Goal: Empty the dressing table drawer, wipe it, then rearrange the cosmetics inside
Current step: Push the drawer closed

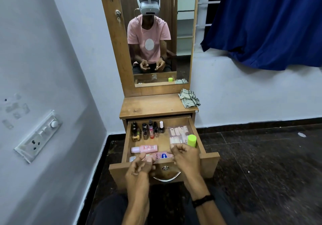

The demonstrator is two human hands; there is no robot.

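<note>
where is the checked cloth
Head view: the checked cloth lies crumpled on the right back corner of the dressing table top, beside the mirror.

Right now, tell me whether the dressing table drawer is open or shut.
Open: the drawer is pulled out from under the tabletop, nail polish bottles and pink tubes visible inside.

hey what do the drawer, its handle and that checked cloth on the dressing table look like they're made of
Drawer: wood or wood-look board, possibly laminate; brown grain pattern, dull sheen.
Handle: likely polished metal; silvery curved bar with bright glints.
Cloth: soft woven fabric, maybe cotton; crumpled folds, checked weave.
</note>
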